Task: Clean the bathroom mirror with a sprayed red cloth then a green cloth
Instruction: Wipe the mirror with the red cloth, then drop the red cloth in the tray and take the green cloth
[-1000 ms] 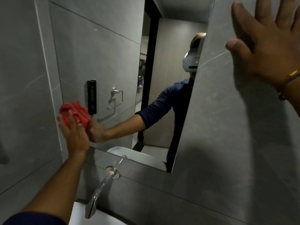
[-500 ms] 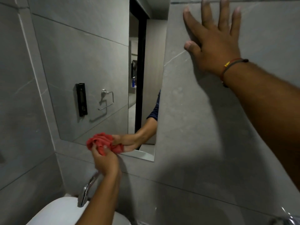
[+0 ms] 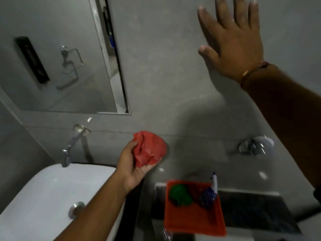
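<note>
Crumpled red cloth [image 3: 149, 149] is gripped by left hand [image 3: 132, 166] | right hand [image 3: 231, 38] is spread flat, empty | cloth is best released into orange plastic tray [image 3: 194, 221], beside balled green cloth [image 3: 180, 194]

A bathroom: grey tiled wall, mirror [image 3: 57, 66], white basin [image 3: 43, 197] under a wall tap [image 3: 73, 145].

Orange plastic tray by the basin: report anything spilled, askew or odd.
Nothing stands out. The orange plastic tray holds a crumpled green cloth and a dark blue spray bottle lying tilted, with no spill visible. The picture is too blurred to judge finer damage.
</note>
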Demonstrator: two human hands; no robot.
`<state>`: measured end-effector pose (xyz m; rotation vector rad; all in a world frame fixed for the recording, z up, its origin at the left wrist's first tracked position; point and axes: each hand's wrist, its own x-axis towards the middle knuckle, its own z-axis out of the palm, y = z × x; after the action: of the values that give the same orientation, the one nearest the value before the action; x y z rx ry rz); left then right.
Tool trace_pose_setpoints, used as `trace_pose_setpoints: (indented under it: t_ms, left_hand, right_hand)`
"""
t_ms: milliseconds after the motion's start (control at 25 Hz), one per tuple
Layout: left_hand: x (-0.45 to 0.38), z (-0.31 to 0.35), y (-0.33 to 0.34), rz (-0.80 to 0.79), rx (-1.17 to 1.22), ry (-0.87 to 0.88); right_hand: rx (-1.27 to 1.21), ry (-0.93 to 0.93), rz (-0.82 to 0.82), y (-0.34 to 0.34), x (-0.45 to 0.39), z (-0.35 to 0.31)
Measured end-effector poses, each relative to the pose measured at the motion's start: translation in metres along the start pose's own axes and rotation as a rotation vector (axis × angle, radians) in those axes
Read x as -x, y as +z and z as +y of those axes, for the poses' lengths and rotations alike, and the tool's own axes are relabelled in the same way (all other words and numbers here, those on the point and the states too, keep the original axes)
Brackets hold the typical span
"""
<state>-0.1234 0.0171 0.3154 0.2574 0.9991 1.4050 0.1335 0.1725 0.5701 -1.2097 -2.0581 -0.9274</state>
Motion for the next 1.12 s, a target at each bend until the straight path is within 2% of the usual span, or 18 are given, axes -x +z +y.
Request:
trace_pose_setpoints:
  t_ms: [80,160,280,360,440,640,680,760,800,840,920,960,1040,1120]
  left_hand:
    - [-0.006,-0.05,-0.022,-0.008,-0.104,-0.163]
    - [-0.016,-0.11,-0.033,0.018,-0.246,-0.254]
    - [-0.046,-0.2,-0.047,0.085,-0.593,-0.245]
    - [-0.066,-0.247,-0.057,0.031,-0.846,-0.233]
    - [-0.079,-0.283,-0.068,-0.109,-1.097,-0.159]
    - [-0.11,-0.351,-0.122,-0.458,-1.797,0.277]
    - [-0.115,-0.362,-0.135,-0.506,-1.922,0.314]
    - [-0.113,-0.372,-0.145,-0.542,-2.123,0.264]
    - [-0.108,-0.372,-0.142,-0.555,-2.177,0.213]
    - [-0.107,-0.373,-0.138,-0.55,-2.181,0.285]
    - [-0.113,-0.359,-0.118,-0.494,-2.041,0.182]
    - [-0.118,-0.352,-0.11,-0.391,-1.936,0.236]
    - [-0.141,-0.341,-0.097,-0.192,-1.834,0.45]
    - [-0.171,-0.338,-0.082,-0.211,-1.924,0.442]
  right_hand:
    - [0.027,0.03,-0.052,0.019,0.032,0.009]
    - [0.041,0.074,-0.05,0.042,0.071,0.008]
    - [0.031,0.088,-0.07,0.091,0.147,0.001]
    - [0.031,0.07,-0.125,0.121,0.199,-0.005]
    - [0.03,0.066,-0.164,0.148,0.239,-0.009]
    - [0.037,0.091,-0.135,0.192,0.297,-0.017]
    - [0.025,0.101,-0.118,0.197,0.3,-0.018]
    - [0.009,0.117,-0.088,0.2,0.3,-0.02]
    - [0.005,0.12,-0.073,0.201,0.3,-0.02]
    - [-0.001,0.124,-0.061,0.201,0.299,-0.019]
    - [-0.012,0.133,-0.054,0.201,0.299,-0.018]
    - [-0.012,0.136,-0.053,0.201,0.299,-0.019]
    - [-0.011,0.136,-0.047,0.201,0.298,-0.019]
    - [-0.012,0.13,-0.044,0.2,0.298,-0.019]
